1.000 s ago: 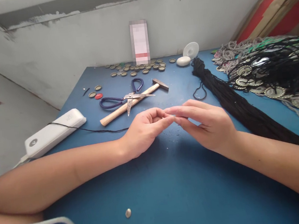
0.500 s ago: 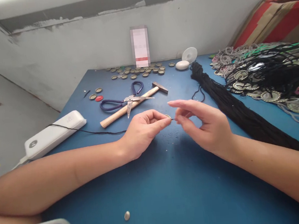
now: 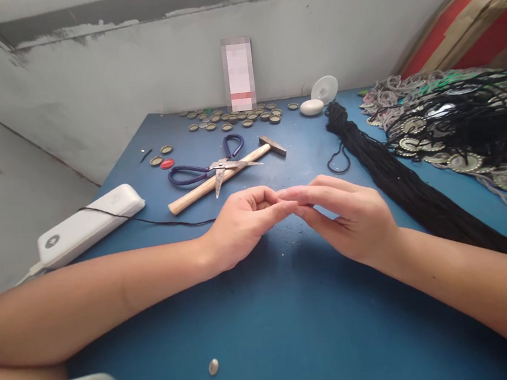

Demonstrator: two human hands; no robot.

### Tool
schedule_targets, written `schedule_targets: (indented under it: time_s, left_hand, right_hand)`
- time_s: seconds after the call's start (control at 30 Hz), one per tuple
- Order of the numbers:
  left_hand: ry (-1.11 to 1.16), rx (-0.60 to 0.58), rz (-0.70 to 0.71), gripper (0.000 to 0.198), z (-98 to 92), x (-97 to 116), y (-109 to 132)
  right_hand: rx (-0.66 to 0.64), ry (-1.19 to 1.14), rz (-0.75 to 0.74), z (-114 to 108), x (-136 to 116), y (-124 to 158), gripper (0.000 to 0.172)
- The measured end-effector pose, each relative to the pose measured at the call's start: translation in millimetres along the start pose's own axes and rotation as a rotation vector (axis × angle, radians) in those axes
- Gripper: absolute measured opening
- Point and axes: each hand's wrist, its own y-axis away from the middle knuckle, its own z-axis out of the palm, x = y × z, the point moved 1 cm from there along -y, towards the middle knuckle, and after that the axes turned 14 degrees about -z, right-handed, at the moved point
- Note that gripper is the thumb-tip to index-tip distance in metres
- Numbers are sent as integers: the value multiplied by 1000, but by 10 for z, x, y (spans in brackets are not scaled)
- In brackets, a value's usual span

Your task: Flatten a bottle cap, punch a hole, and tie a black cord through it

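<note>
My left hand point(image 3: 239, 228) is closed in a pinch above the table's middle. A black cord point(image 3: 161, 224) runs into it from the left, draped over a white power bank point(image 3: 92, 225). My right hand point(image 3: 351, 216) meets it fingertip to fingertip, thumb and fingers drawn together. Whatever lies between the touching fingertips is hidden. Just beyond the hands are open blue-handled scissors point(image 3: 219, 166), lying across the wooden handle of a hammer point(image 3: 217, 185).
Several bottle caps point(image 3: 246, 123) lie at the back below a blurred upright panel point(image 3: 239, 73). Right of my hands stretches a black cord bundle point(image 3: 397, 175), beside piled corded caps point(image 3: 463, 159). Near the front edge sits a small silvery oval piece point(image 3: 213, 366).
My right fingers have closed in on my left fingertips, shutting the small gap between the hands. The cap edge and short cord seen there before are now covered.
</note>
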Motion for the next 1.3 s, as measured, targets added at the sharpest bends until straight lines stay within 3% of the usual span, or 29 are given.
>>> schedule_targets:
  time_s: [0.27,0.43,0.6,0.8,1.07,1.3]
  left_hand:
    - [-15,-57,4,42,11,4,7]
    - [45,9,24,39,7,6,28]
    - [128,38,45,40,-4,-6,20]
    - [136,34,36,46,23,-4,-4]
    - [144,13,25,48,30,7,8]
    - [140,-9,57,38,37,-9,-7]
  right_hand:
    - [-27,-122,156,29,-29,5,36]
    - [17,-141,234,11,-35,-21,42]
    - [-96,42,172,-43,91,-45,25]
    - [-295,97,127,97,258,2,29]
    - [-328,118,86,156,354,7,26]
    - [-343,98,67,167,383,-3,26]
